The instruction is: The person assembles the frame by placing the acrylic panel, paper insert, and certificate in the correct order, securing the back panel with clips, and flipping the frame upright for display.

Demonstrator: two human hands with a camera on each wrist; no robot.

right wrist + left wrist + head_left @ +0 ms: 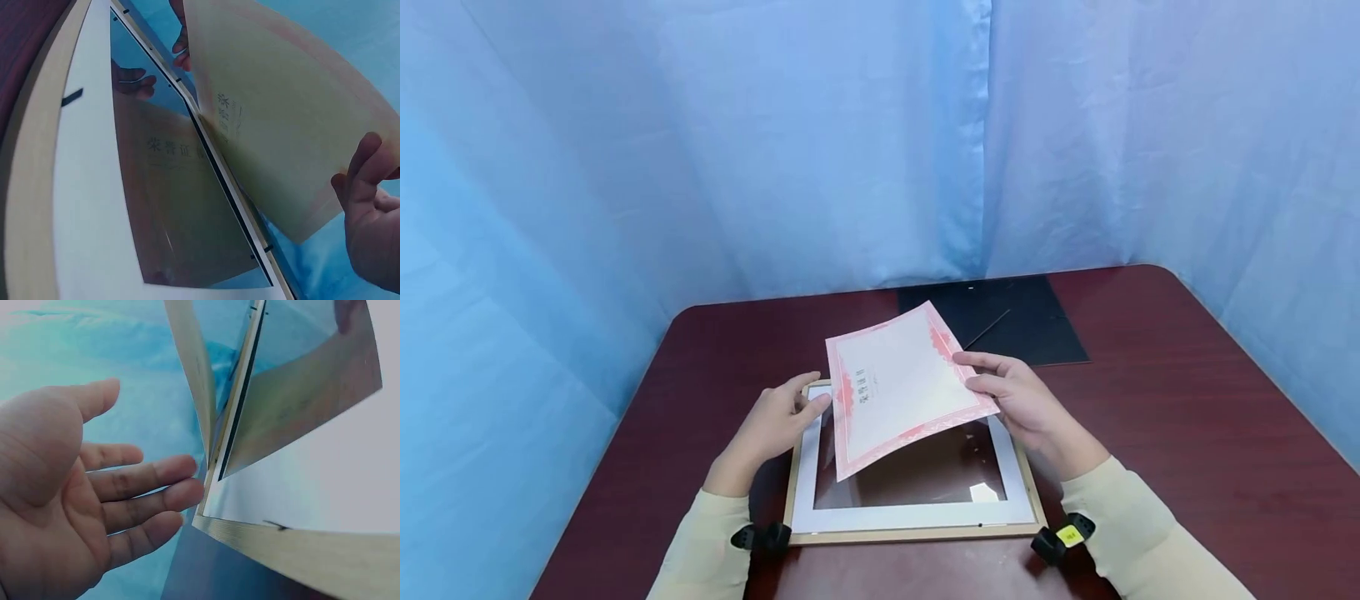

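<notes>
The certificate (898, 387), a cream sheet with a pink patterned border and a short line of printed characters, hangs tilted in the air just above the picture frame (913, 533). Its far corner is raised and its near edge dips toward the glass, which mirrors the sheet in the right wrist view. The right hand (1022, 400) holds it by the right edge, grip clamped on the paper with the thumb on the upper face and the fingers beneath. The left hand (775, 425) rests beside the frame's left rail, grip apart, fingers straight and relaxed, fingertips at the sheet's left edge; whether they actually touch it I cannot tell. The frame lies flat on the dark red worktop (1187, 433), light wood outside, white mat inside. Behind it, near the blue curtain (775, 150), lies a black backing board (1022, 321).
</notes>
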